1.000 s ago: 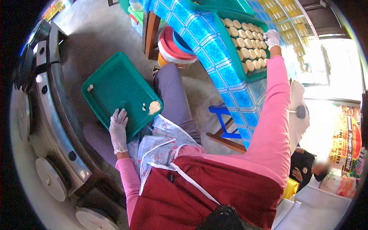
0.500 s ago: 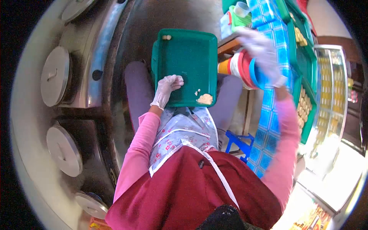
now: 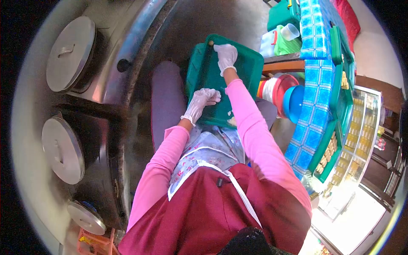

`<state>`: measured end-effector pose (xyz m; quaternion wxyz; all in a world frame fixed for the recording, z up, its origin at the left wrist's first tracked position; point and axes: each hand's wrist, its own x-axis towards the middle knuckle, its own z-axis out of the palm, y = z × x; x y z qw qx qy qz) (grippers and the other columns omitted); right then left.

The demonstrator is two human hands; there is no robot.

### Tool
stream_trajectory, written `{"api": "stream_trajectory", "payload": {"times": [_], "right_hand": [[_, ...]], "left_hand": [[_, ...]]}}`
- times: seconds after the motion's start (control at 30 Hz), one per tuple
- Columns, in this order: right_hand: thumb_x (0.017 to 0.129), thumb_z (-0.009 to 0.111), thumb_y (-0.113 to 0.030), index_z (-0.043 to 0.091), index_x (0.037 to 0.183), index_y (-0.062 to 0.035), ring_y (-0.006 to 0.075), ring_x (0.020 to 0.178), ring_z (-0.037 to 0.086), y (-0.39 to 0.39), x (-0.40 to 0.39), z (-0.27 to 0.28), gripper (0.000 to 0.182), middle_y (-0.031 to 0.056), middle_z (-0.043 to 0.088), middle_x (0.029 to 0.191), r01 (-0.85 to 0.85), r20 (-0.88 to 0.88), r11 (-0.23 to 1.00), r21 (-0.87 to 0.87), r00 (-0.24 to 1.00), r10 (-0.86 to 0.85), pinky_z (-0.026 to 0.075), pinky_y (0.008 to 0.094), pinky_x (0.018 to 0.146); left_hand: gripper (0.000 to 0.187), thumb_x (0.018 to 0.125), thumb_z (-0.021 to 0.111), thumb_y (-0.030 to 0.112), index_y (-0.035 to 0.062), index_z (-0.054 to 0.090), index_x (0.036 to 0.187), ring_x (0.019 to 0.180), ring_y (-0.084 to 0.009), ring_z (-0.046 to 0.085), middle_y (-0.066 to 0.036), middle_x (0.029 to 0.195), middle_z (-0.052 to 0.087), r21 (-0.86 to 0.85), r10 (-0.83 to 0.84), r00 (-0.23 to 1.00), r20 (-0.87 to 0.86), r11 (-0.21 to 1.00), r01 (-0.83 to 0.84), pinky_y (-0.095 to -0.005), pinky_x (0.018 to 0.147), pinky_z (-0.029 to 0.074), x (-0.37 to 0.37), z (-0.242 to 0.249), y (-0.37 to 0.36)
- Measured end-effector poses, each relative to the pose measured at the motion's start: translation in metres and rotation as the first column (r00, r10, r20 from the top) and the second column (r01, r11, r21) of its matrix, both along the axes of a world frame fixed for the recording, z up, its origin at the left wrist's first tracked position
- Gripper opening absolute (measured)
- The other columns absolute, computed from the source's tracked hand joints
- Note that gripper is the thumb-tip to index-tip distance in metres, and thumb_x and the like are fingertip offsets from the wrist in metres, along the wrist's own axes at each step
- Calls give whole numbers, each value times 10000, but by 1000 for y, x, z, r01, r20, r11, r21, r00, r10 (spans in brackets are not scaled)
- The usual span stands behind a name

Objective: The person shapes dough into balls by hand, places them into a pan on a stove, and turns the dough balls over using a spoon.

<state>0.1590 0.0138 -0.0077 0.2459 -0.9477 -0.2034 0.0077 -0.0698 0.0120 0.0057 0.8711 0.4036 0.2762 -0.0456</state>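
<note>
You look down on a green tray (image 3: 251, 70) resting across your lap. Your left hand (image 3: 203, 102), gloved, is over its near left part, fingers bent inward; you cannot tell whether they close on anything. Your right hand (image 3: 227, 56), also gloved, reaches to the far left corner, fingers pointing down beside a small ball (image 3: 211, 43) of what looks like dough. Its grip is hidden, so you cannot tell whether it is wide, narrow or holding a piece.

At the near right edge of this tray lies a pale lump (image 3: 232, 121), partly behind your right forearm, with crumbs (image 3: 230, 113) just beside it. The lump looks unshaped, so some dough seems left to work, though only a little.

To your right, on a table under a blue checked cloth (image 3: 312, 100), many pale pieces (image 3: 329, 156) sit close together in another tray; these look already shaped and set out. Farther along, a few more pieces (image 3: 344, 80) lie in a second table tray. The shaped pieces far outnumber what remains in your lap, so the work looks well advanced.
</note>
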Motion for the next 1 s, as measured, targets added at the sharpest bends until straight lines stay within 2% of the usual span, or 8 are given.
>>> {"api": "stream_trajectory", "payload": {"times": [0.23, 0.33, 0.37, 0.47, 0.53, 0.7, 0.77, 1.0], "right_hand": [[749, 676, -245, 711, 699, -76, 346, 764, 660, 24, -33, -20, 179, 159, 672, 744, -64, 364, 996, -60, 928, 81, 504, 466, 706], [735, 691, -244, 730, 729, -82, 340, 780, 667, 1, -27, -4, 166, 153, 695, 775, -501, 158, 849, -164, 837, 524, 515, 454, 712], [730, 729, -246, 748, 767, -69, 301, 761, 689, -19, -34, 19, 182, 131, 726, 811, -560, -57, 815, 146, 818, 573, 531, 406, 717], [771, 747, -257, 768, 902, -60, 205, 765, 690, -76, -66, 43, 238, 95, 746, 855, -69, -437, 902, 426, 857, 272, 516, 335, 704], [767, 762, -220, 766, 893, -62, 168, 766, 685, -107, -84, 46, 202, 78, 745, 828, 185, -631, 906, 381, 768, 109, 514, 308, 715], [826, 701, -198, 729, 785, -62, 270, 739, 676, -137, -115, -2, 145, 150, 710, 826, -10, -109, 933, 360, 993, 53, 521, 379, 690], [816, 646, -133, 749, 838, -101, 344, 754, 629, -141, -127, 0, 109, 153, 662, 796, -34, 39, 999, -39, 999, 36, 499, 437, 705], [755, 633, -95, 494, 1407, -151, 397, 1105, 502, -112, -79, 41, 669, 218, 520, 1241, -135, 447, 967, -216, 867, 221, 423, 511, 895]], "left_hand": [[348, 985, 543, 320, 9, 683, 1053, 844, -163, 683, -78, 954, 709, -26, 39, 998, 52, 999, -38, -301, 781, 546, -3, -7, -3], [328, 983, 550, 285, -4, 685, 1062, 835, -159, 677, -70, 931, 703, 90, 12, 999, 50, 996, -16, -310, 766, 544, -4, 6, -2], [300, 962, 567, 259, -7, 679, 1045, 819, -164, 675, -79, 928, 702, 173, -4, 999, 52, 985, -5, -309, 756, 537, -8, 6, -4], [231, 891, 608, 134, -13, 656, 1062, 823, -220, 669, -113, 970, 702, 492, -73, 997, 18, 869, 54, -347, 765, 518, -10, 11, -9], [263, 879, 599, 106, -18, 641, 1106, 914, -260, 656, -131, 1060, 694, 894, -50, 982, 184, 424, -146, -377, 814, 509, -9, 5, -15], [585, 863, 586, 116, 5, 455, 1421, 1336, -538, 355, -199, 1467, 460, 931, -266, 954, -136, -364, 31, -621, 1067, 350, 0, 33, -32], [679, 885, 600, 183, 34, 353, 1500, 1388, -598, 210, -163, 1554, 344, 920, -346, 905, -250, -375, 111, -721, 1087, 229, 2, 16, -39], [644, 899, 629, 240, 45, 404, 1470, 1406, -551, 225, -122, 1580, 313, 934, -372, 885, -280, -317, 162, -716, 1095, 214, 4, 18, -41]]}}
